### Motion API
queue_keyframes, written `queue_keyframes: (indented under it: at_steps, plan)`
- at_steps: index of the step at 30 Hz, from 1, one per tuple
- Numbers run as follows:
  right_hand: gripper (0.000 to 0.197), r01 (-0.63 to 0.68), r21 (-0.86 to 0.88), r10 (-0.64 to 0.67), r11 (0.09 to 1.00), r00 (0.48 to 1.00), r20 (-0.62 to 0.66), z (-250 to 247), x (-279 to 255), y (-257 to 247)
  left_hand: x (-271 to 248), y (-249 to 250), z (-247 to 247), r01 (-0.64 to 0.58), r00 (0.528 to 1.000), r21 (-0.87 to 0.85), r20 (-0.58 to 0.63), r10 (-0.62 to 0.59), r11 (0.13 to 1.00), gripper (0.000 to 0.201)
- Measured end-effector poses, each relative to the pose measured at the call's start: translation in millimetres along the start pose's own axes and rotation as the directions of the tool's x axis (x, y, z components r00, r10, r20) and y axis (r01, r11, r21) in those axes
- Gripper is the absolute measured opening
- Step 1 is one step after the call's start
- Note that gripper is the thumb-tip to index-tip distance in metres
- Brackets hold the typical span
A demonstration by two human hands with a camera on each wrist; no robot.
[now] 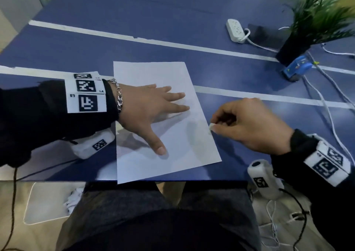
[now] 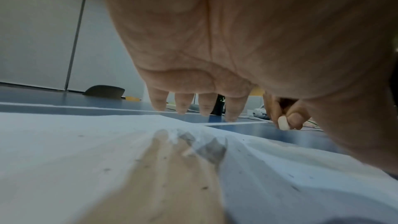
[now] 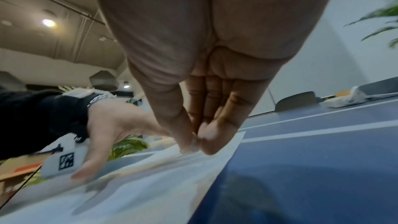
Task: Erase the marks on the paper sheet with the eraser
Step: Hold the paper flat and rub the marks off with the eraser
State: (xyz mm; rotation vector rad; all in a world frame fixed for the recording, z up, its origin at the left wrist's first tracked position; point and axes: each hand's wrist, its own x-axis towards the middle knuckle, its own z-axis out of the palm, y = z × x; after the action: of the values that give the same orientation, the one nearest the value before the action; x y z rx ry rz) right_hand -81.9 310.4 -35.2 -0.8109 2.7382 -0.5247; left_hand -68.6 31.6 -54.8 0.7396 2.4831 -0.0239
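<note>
Sleeves: long black fabric sleeves cover both arms to the wrists.
Wristbands: white bands printed with black square code markers wrap each forearm.
Wrist cameras: white housings with code stickers hang under each wrist, trailing thin black cables.
Jewellery: silver chain-link bracelet, left wrist.
Legs: dark grey trousers, lower centre.

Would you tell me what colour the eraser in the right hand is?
White; the eraser, pinched in the right hand, shows best in the left wrist view.
</note>
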Motion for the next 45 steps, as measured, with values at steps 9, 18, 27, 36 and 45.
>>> queue_keyframes:
  at_steps: [9,18,27,36,45]
  plan:
    - [0.008,0.109,-0.193,-0.096,0.975,0.992,0.077,24.2,25.2,-22.0,33.1,20.3,3.1,0.061,0.997,0.019,0.051,-0.062,0.998,0.143]
    - [0.010,0.149,-0.246,-0.135,0.958,0.988,0.073,22.4,26.6,-21.6,35.7,22.1,10.6,0.088,0.995,0.061,0.036,-0.091,0.994,0.152]
    - [0.009,0.143,-0.236,-0.131,0.961,0.989,0.066,23.2,23.9,-19.5,34.8,22.4,10.1,0.094,0.995,0.075,0.039,-0.097,0.993,0.151]
    - [0.009,0.177,-0.259,-0.155,0.949,0.983,0.102,22.0,27.8,-26.8,33.1,23.3,10.0,0.096,0.994,0.067,0.046,-0.099,0.993,0.149]
    - [0.009,0.166,-0.287,-0.140,0.943,0.984,0.111,18.1,28.1,-21.1,35.2,18.7,9.5,0.092,0.994,0.057,0.057,-0.096,0.994,0.150]
